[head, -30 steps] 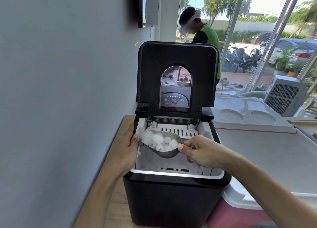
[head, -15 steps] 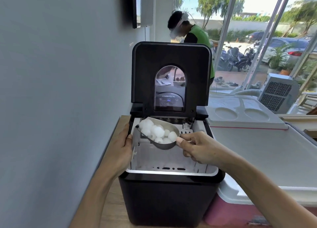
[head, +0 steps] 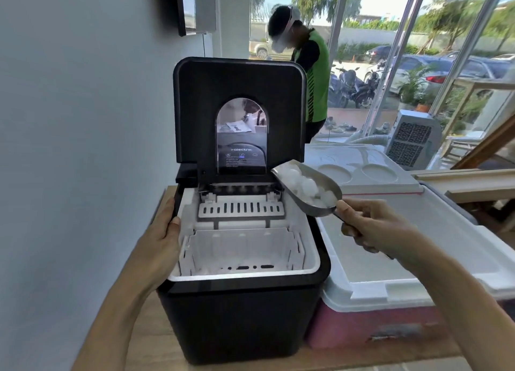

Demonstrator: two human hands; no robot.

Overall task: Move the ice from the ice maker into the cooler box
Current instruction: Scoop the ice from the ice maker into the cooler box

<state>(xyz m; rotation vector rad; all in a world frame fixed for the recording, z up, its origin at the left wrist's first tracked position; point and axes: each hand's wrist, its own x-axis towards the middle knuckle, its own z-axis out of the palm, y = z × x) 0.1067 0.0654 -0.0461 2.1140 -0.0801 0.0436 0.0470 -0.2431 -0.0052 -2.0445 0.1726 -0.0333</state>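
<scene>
I had the right hand [head: 373,225] closed around the handle of the metal scoop [head: 312,189], so that grip was shut on it, and the scoop sat in the air above the seam between the ice maker [head: 239,315] and the cooler [head: 390,323], its bowl tilted with the open end pointing up and back towards the maker's raised lid [head: 239,92]. The ice [head: 306,186] lay heaped in the bowl as round white lumps, and it was out of the maker's white basket [head: 242,248] but not yet in the cooler. A few pale lumps showed at the basket's bottom, though I could not tell them clearly. My left hand [head: 158,248] rested on the maker's left rim with the thumb hooked over the white inner edge and the fingers down the outside wall; that grip was steadying the box, not closed around anything loose. The maker stood near the worktop's [head: 156,348] left edge, by the grey wall, with the cooler touching or just beside it on the right. The cooler's white top [head: 404,231] looked shut below the scoop; a second white lid with two round cup dents [head: 362,172] lay further back. A person in a green vest [head: 312,72] stood behind the maker by the window.
</scene>
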